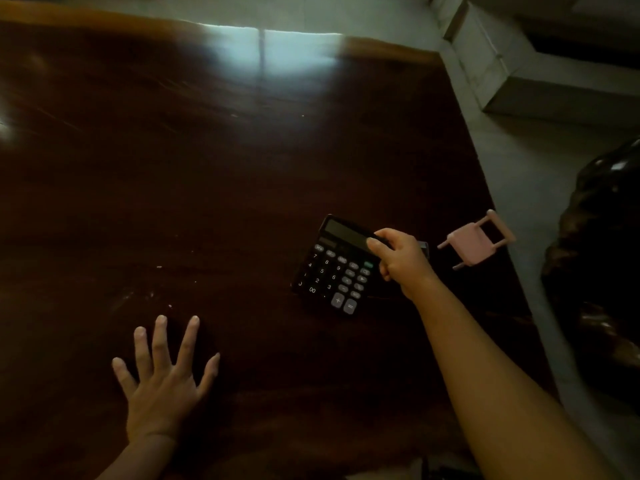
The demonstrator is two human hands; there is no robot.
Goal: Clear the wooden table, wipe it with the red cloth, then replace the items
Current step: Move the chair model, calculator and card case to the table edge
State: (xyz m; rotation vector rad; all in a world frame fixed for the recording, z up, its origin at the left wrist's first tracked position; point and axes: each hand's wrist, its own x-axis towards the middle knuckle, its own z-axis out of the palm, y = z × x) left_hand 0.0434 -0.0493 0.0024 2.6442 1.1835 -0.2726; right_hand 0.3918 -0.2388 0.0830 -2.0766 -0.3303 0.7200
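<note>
A dark polished wooden table (214, 174) fills most of the view. A black calculator (334, 268) lies on it toward the right, keys facing up. My right hand (401, 261) grips the calculator's upper right corner, thumb on its display edge. My left hand (162, 379) rests flat on the table at the lower left, fingers spread, holding nothing. A small pink toy chair (472, 242) lies tipped over near the table's right edge, just right of my right hand. No red cloth is in view.
The table's right edge runs diagonally down the right side, with pale floor (512, 174) beyond. A white cabinet or step (512, 74) stands at the upper right. A dark glossy bulky object (602, 258) sits on the floor at the far right.
</note>
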